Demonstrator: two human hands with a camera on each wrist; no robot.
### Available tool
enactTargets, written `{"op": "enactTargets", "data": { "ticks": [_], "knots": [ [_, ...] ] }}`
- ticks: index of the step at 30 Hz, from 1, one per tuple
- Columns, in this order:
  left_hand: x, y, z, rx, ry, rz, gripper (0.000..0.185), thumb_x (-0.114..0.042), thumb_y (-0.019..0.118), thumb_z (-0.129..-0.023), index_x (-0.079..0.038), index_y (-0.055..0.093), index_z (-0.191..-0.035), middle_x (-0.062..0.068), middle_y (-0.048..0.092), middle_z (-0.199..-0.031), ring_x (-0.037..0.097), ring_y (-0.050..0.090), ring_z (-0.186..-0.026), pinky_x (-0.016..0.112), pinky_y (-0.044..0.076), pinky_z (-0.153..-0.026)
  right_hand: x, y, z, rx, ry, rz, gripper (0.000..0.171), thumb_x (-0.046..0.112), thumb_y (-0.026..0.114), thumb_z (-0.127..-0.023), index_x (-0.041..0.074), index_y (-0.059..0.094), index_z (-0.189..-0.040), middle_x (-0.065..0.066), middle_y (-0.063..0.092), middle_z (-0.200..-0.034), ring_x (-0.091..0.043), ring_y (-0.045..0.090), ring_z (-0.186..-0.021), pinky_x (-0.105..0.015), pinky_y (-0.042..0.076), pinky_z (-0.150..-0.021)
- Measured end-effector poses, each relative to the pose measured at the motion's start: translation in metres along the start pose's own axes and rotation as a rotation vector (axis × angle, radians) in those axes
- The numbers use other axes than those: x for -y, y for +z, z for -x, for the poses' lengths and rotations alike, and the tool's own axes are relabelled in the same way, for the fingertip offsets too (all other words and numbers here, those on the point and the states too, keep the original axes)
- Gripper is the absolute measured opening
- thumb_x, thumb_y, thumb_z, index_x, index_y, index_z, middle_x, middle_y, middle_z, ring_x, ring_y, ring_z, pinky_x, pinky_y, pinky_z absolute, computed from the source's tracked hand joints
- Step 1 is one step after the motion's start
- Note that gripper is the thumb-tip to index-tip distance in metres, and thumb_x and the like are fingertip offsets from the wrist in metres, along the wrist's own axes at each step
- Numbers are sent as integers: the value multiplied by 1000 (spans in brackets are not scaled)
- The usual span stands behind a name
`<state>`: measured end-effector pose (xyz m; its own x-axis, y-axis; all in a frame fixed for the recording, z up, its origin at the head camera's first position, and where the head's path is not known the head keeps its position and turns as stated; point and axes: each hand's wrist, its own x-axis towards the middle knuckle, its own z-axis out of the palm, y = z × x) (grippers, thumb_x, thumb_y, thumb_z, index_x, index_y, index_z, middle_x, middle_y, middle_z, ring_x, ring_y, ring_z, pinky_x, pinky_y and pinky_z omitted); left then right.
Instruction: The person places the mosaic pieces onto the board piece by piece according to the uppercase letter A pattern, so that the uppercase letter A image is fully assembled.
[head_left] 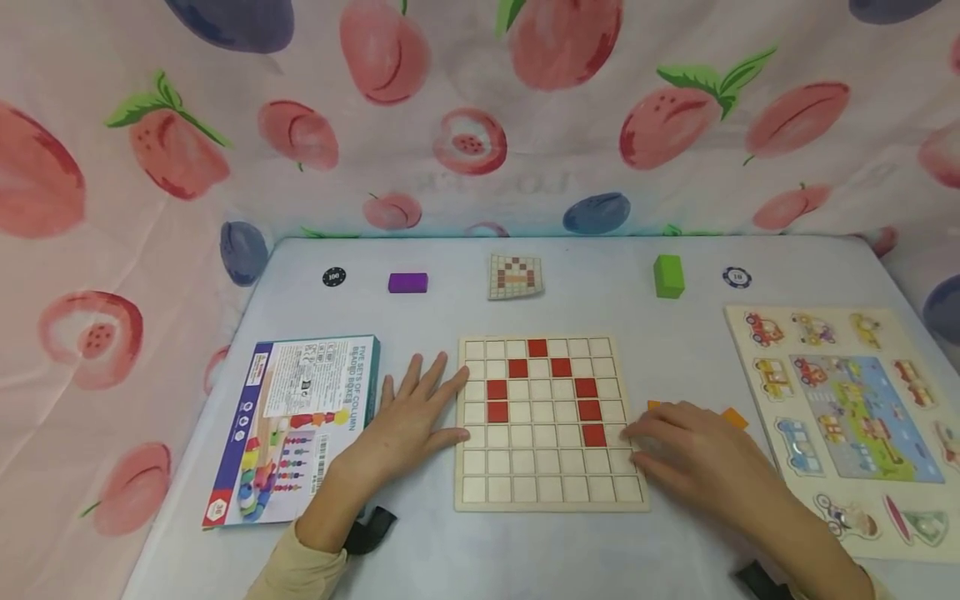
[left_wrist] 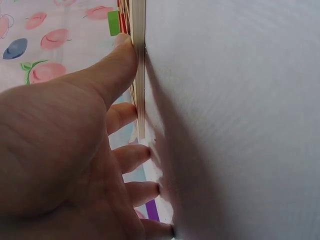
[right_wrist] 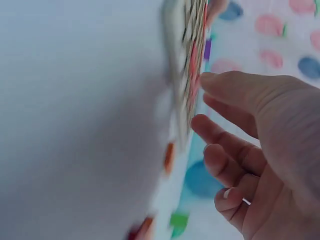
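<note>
A square wooden grid board (head_left: 525,483) lies in the middle of the table. Several red square tiles (head_left: 537,348) sit in its cells, forming a peaked outline. My left hand (head_left: 408,425) is spread flat at the board's left edge, its thumb and forefinger touching that side; the left wrist view shows the thumb (left_wrist: 120,65) against the rim. By the right edge hovers my right hand (head_left: 697,450), fingers loosely bent, with a gap between thumb and fingertips and nothing held in the right wrist view. Orange pieces (head_left: 735,418) lie beside and partly behind it.
A boxed bead set (head_left: 315,433) lies left, a wooden vehicle puzzle (head_left: 765,367) right. Along the back are a black chip (head_left: 334,277), a purple block (head_left: 408,283), a small pattern card (head_left: 515,277), a green block (head_left: 669,277) and a blue-and-white chip (head_left: 737,277).
</note>
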<state>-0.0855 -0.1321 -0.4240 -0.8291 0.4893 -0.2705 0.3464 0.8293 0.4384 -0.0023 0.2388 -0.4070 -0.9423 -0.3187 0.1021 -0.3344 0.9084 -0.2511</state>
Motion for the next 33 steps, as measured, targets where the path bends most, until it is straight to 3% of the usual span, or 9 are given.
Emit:
{"op": "enactTargets", "data": {
  "ticks": [7, 13, 20, 24, 28, 33],
  "knots": [
    [2, -1, 3, -2, 8, 2, 81, -47, 68, -102, -22, 32, -170, 14, 13, -181, 49, 3, -167, 83, 9, -125, -34, -6, 53, -75, 201, 20, 40, 31, 96, -75, 31, 79, -112, 8, 72, -112, -16, 65, -92, -43, 57, -81],
    [2, -1, 3, -3, 10, 6, 80, -46, 68, -103, -21, 32, -170, 15, 13, -181, 50, 3, -167, 83, 8, -125, -53, -8, 70, 84, 391, 46, 36, 34, 93, -80, 19, 79, -109, -8, 74, -109, -29, 64, -92, -58, 55, -84],
    [1, -1, 4, -4, 13, 15, 80, -46, 68, -103, -20, 32, -169, 15, 14, -181, 50, 3, -167, 84, 8, -124, -60, -4, 72, 137, 424, 14, 29, 29, 93, -81, 20, 78, -104, -8, 73, -110, -27, 61, -91, -54, 55, -81],
    [1, -1, 3, -4, 13, 17, 80, -46, 69, -102, -20, 32, -169, 15, 14, -181, 50, 3, -167, 84, 8, -124, -57, -3, 70, 83, 371, 14, 26, 27, 94, -78, 28, 75, -96, 4, 72, -103, -16, 58, -88, -36, 52, -76],
    [0, -1, 2, -4, 10, 13, 80, -46, 69, -102, -21, 33, -169, 15, 14, -181, 50, 3, -167, 83, 8, -124, -49, -2, 59, -77, 193, 14, 35, 23, 96, -70, 38, 71, -90, 19, 68, -96, -4, 57, -84, -22, 48, -74],
    [-1, 0, 2, 1, 8, 13, 80, -46, 68, -103, -21, 32, -170, 15, 13, -181, 49, 2, -167, 83, 7, -125, -25, 3, 23, -136, 0, -6, 35, 22, 95, -71, 37, 72, -93, 19, 68, -98, -6, 64, -90, -28, 54, -81]
  ]
}}
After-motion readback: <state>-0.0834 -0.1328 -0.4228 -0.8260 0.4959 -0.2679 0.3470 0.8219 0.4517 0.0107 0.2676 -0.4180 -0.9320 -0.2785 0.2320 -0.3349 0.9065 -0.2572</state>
